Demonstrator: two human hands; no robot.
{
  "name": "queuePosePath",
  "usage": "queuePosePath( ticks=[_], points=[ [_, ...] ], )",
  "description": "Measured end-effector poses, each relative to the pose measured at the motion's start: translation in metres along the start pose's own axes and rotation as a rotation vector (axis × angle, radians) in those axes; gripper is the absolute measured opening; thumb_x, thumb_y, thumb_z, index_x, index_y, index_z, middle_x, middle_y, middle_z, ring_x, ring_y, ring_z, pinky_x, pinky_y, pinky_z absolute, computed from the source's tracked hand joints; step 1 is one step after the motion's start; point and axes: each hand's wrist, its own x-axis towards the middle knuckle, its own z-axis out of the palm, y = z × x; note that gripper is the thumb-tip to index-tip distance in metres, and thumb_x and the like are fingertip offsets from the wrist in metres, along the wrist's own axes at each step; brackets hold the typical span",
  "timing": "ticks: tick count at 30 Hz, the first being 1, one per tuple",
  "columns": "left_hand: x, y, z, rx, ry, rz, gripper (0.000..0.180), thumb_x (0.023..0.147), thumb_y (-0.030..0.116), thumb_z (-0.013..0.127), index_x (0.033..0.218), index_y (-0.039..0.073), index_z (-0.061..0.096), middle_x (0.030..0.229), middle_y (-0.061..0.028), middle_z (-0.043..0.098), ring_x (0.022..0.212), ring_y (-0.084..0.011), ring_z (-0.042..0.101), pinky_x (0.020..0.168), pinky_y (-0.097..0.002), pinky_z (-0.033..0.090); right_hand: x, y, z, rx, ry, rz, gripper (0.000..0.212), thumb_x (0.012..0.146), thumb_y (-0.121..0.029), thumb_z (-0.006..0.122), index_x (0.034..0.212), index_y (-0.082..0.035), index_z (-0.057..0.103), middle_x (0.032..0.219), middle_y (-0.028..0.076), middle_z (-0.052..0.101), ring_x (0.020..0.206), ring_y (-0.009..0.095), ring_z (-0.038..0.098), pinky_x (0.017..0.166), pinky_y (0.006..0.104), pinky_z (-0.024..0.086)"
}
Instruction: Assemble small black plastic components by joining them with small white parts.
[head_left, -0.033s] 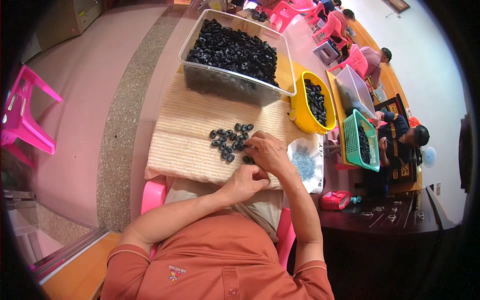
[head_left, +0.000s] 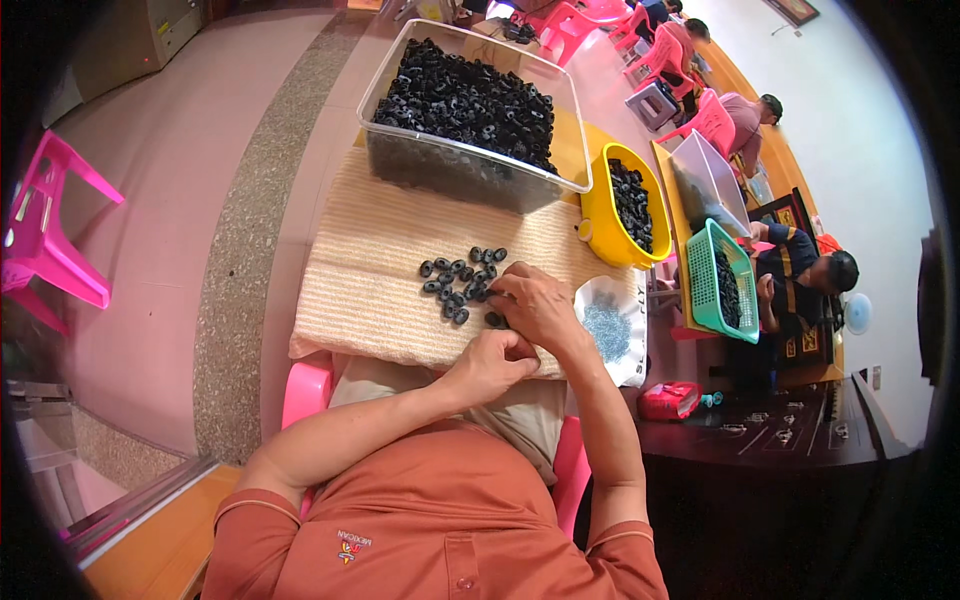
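Observation:
Small black ring-shaped parts (head_left: 447, 278) lie in a loose cluster on a striped cream cloth (head_left: 370, 260). My right hand (head_left: 538, 308) is curled at the cluster's right edge, its fingertips touching or very near the rings. One more black ring (head_left: 494, 319) shows just beside its palm. Closer to me, my left hand (head_left: 492, 365) has its fingers curled and pressed together near the cloth's front edge. What either hand holds, if anything, is hidden by the fingers. A white bowl (head_left: 638, 345) of tiny clear bluish pieces stands right of my right hand.
A large clear bin (head_left: 470, 165) full of black parts stands at the table's far side. Right of it is a yellow tub (head_left: 600, 215) of black parts. Further right are a green basket (head_left: 712, 270) and a seated person (head_left: 790, 255). A pink stool (head_left: 60, 230) stands at left.

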Motion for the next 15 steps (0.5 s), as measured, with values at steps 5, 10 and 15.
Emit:
queuePosePath(
  ticks=[5, 10, 15],
  points=[
    [0.002, -0.006, -0.001, 0.014, -0.023, 0.030, 0.018, 0.085, 0.014, 0.073, 0.093, -0.002, 0.072, 0.082, -0.0100, 0.073, 0.077, -0.0135, 0.068, 0.071, -0.0308, 0.054, -0.005, 0.005, 0.004, 0.083, 0.133, 0.013, 0.017, 0.082, -0.017, 0.072, 0.092, -0.003, 0.074, 0.093, 0.012, 0.071, 0.085, 0.031, 0.069, 0.077, 0.0392, 0.055],
    [0.004, -0.002, -0.001, -0.044, 0.077, 0.076, 0.014, 0.088, 0.011, 0.070, 0.094, -0.002, 0.070, 0.082, -0.0085, 0.072, 0.074, -0.0123, 0.067, 0.068, -0.0293, 0.054, -0.022, 0.017, 0.005, 0.305, 0.252, 0.060, 0.012, 0.080, -0.007, 0.072, 0.090, 0.000, 0.072, 0.088, 0.014, 0.072, 0.074, 0.024, 0.071, 0.069, 0.0341, 0.057],
    [0.002, 0.009, -0.002, -0.266, 0.170, 0.044, 0.014, 0.095, 0.011, 0.066, 0.100, -0.002, 0.065, 0.088, -0.0070, 0.070, 0.075, -0.0117, 0.067, 0.066, -0.0265, 0.057, -0.041, 0.014, 0.000, 0.570, 0.328, 0.049, 0.013, 0.081, -0.003, 0.075, 0.092, 0.002, 0.069, 0.085, 0.010, 0.071, 0.075, 0.014, 0.069, 0.069, 0.0280, 0.056]
  ],
)
